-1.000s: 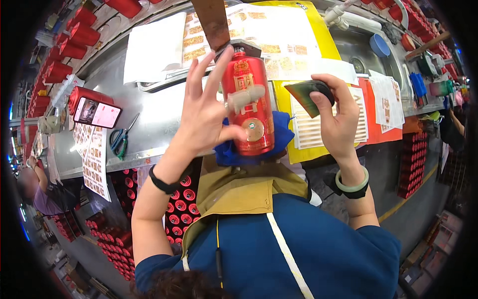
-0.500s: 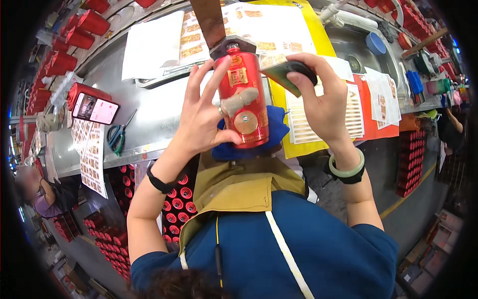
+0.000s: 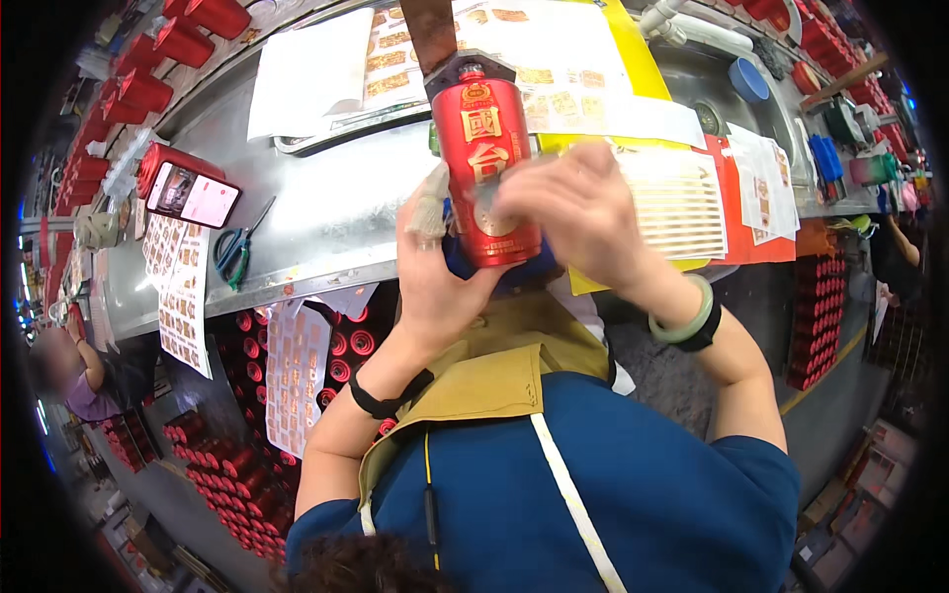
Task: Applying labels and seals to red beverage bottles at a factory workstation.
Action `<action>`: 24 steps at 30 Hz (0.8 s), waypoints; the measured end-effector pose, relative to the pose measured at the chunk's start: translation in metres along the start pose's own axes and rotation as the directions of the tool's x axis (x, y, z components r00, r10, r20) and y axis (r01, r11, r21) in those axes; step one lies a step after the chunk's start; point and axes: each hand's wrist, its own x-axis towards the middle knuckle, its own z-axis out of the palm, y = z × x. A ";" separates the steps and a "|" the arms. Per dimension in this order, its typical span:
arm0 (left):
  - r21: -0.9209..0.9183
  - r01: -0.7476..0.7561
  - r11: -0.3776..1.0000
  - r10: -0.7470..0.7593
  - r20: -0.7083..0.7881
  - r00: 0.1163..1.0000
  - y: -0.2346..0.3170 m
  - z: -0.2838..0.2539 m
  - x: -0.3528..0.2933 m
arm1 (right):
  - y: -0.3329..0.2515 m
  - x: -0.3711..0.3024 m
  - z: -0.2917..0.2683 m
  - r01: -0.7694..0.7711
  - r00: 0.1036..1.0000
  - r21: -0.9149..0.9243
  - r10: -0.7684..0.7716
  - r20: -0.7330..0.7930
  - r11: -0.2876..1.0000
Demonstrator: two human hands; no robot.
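A tall red bottle (image 3: 482, 138) with gold characters stands upright in front of my chest, over a blue cloth (image 3: 522, 273). My left hand (image 3: 430, 272), a black band on its wrist, grips the bottle's lower left side. My right hand (image 3: 581, 210), with a pale green bangle, lies closed over the lower front of the bottle. The dark block it carried before is hidden under its fingers. A brown strap (image 3: 429, 32) runs up from the bottle's cap.
A metal bench (image 3: 326, 222) carries label sheets (image 3: 682, 198), a phone in a red case (image 3: 190, 194), scissors (image 3: 233, 253) and a blue tape roll (image 3: 749, 79). Several red bottles (image 3: 148, 89) line the far left and fill crates (image 3: 213, 465) below. Another person (image 3: 71, 381) sits at the left.
My right hand came in from the right with the dark block and now covers the bottle's lower front. The bottle was turned and rose slightly.
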 end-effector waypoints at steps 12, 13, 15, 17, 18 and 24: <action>0.057 -0.048 0.997 0.043 0.097 0.994 -0.016 0.000 -0.007 | -0.014 -0.039 0.009 0.068 0.997 0.021 -0.069 0.038 0.997; 0.061 -0.043 0.997 0.037 0.094 0.995 -0.016 -0.001 -0.008 | -0.030 -0.028 -0.001 0.115 0.990 0.126 -0.125 0.072 0.985; -0.007 -0.008 1.000 0.009 0.139 0.990 -0.017 -0.004 -0.011 | -0.030 -0.018 -0.003 0.038 0.991 0.086 -0.049 0.126 0.996; -0.026 0.065 0.998 -0.061 0.140 0.988 -0.015 -0.003 -0.015 | -0.006 0.001 -0.001 -0.128 0.989 0.056 0.131 -0.062 0.990; -0.012 0.051 0.999 -0.049 0.127 0.991 -0.016 -0.003 -0.014 | 0.010 0.003 -0.004 -0.146 0.986 -0.068 0.139 -0.096 0.987; -0.157 0.202 0.967 -0.165 0.218 0.962 -0.024 -0.002 -0.015 | -0.035 -0.024 -0.007 0.104 0.989 0.129 -0.116 0.090 0.986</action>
